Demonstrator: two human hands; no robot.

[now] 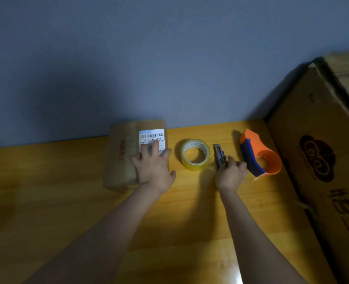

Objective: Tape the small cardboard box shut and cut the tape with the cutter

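A small cardboard box [121, 158] with a white barcode label lies flat on the wooden table [67, 201] against the wall. My left hand [153, 167] rests on its right half, fingers spread over the label. A roll of clear yellowish tape [195, 155] stands to the right of the box. Beside the roll lies a blue and grey cutter [219, 155], and my right hand [231, 175] has its fingers closed around the cutter's near end. An orange and blue tape dispenser [258, 156] sits just right of that hand.
A large cardboard box [323, 150] with dark printing stands at the right edge of the table, close behind the dispenser. A grey-blue wall [169, 58] runs along the table's far edge.
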